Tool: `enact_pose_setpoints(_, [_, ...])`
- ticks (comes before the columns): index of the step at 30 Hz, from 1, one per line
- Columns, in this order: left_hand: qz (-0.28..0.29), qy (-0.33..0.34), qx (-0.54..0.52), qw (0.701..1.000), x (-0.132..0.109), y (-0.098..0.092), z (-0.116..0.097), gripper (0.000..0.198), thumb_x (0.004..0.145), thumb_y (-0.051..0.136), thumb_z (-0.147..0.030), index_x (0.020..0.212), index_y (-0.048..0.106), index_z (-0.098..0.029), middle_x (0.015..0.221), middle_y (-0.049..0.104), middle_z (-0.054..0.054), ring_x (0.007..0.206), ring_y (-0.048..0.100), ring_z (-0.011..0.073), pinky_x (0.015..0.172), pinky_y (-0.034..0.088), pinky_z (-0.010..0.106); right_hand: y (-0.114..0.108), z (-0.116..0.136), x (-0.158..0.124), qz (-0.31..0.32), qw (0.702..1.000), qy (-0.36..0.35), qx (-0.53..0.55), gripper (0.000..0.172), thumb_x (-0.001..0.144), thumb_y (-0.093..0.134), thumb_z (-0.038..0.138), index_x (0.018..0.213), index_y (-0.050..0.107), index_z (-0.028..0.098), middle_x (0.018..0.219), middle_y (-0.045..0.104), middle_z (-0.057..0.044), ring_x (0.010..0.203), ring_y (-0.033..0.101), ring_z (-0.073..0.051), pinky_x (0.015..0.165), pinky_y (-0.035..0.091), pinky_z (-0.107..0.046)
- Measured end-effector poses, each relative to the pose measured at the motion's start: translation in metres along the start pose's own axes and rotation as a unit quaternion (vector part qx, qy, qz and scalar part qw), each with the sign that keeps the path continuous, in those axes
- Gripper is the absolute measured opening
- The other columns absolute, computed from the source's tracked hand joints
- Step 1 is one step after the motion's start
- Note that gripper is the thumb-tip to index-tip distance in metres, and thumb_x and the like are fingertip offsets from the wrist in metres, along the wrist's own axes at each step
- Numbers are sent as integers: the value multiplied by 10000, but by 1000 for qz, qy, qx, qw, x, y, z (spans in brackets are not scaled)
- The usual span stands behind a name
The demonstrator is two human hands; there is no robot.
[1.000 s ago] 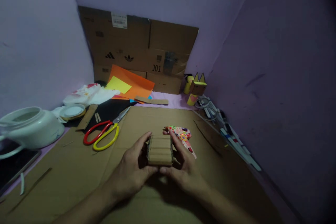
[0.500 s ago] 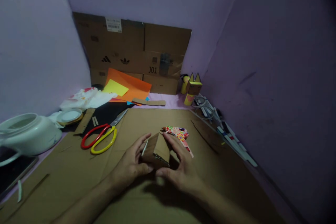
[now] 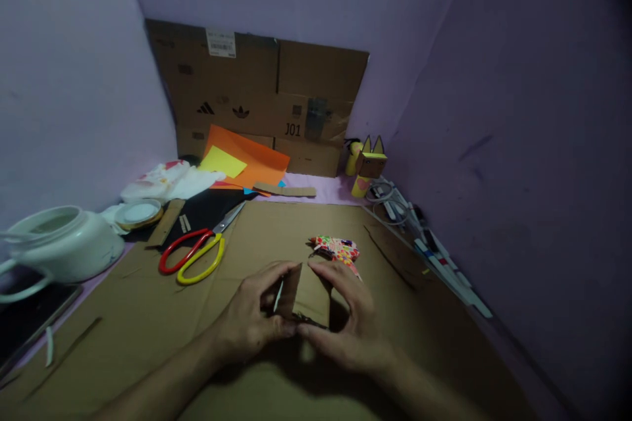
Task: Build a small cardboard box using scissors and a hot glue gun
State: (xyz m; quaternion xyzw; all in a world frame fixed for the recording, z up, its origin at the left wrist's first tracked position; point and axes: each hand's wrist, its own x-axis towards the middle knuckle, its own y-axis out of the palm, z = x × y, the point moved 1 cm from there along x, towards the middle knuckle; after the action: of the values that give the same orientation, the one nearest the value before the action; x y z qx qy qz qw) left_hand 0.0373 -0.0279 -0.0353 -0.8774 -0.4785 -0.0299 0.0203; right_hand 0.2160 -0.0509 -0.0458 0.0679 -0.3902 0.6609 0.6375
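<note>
Between my two hands is a small folded cardboard piece (image 3: 313,296), box-like, with a rough torn edge toward me. My left hand (image 3: 257,312) grips its left side, fingers at the top and thumb at the lower edge. On the right side, my right hand (image 3: 353,316) holds it the same way, the thumbs close together. Just beyond the hands lies a glue gun covered in a colourful floral pattern (image 3: 338,248). Scissors with one red and one yellow handle (image 3: 200,250) rest open to the left.
A cardboard sheet (image 3: 266,230) covers the table. At left stand a white teapot (image 3: 83,250) and a lid (image 3: 138,212). Orange paper (image 3: 266,158) lies at the back, near a yellow cardboard figure (image 3: 370,164). Pens (image 3: 444,270) line the right edge.
The cardboard piece has turned and moved slightly right and nearer to me, along with both hands. My left fingers now reach its top edge. The whole view has shifted a little.
</note>
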Motion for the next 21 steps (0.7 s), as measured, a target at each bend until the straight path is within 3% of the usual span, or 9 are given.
enact_pose_setpoints(6, [4, -30, -96, 995, 1, -2, 7, 736, 631, 760, -299, 1270, 423, -161, 1281, 520, 150, 1169, 512, 314, 933, 446, 393, -3, -1, 0, 6, 999, 42, 12, 835, 605, 748, 514, 1313, 414, 223, 1237, 549, -131, 1138, 516, -309, 928, 439, -418])
enact_pose_setpoints(9, [1, -18, -115, 993, 0, -2, 9, 771, 636, 770, -313, 1288, 388, -160, 1291, 502, 161, 1197, 484, 309, 963, 422, 386, -3, -3, 1, 6, 998, 61, 23, 794, 598, 758, 502, 1271, 443, 223, 1242, 542, -130, 1141, 513, -314, 909, 456, -413])
enact_pose_setpoints(13, [13, -3, -64, 998, -2, -2, 8, 820, 653, 764, -337, 1332, 330, -188, 1294, 489, 151, 1167, 505, 301, 958, 425, 401, -2, -3, 1, 14, 1000, 0, -27, 656, 637, 756, 299, 1218, 456, 251, 1158, 572, -104, 1069, 545, -287, 896, 456, -411])
enact_pose_setpoints(17, [26, 11, -83, 996, -1, -3, 7, 915, 623, 765, -426, 1364, 293, -172, 1347, 437, 165, 1226, 439, 329, 992, 394, 429, -1, -4, -1, 21, 995, -68, -69, 677, 703, 659, 183, 1308, 375, 292, 1200, 522, -96, 1104, 502, -286, 938, 416, -446])
enact_pose_setpoints(21, [-27, -9, -109, 994, 0, -4, 7, 838, 631, 764, -357, 1320, 340, -142, 1355, 434, 174, 1223, 449, 326, 997, 394, 418, 2, -4, -5, 67, 994, -77, -43, 798, 723, 695, 255, 1392, 265, 323, 1286, 458, -97, 1198, 435, -296, 998, 369, -469])
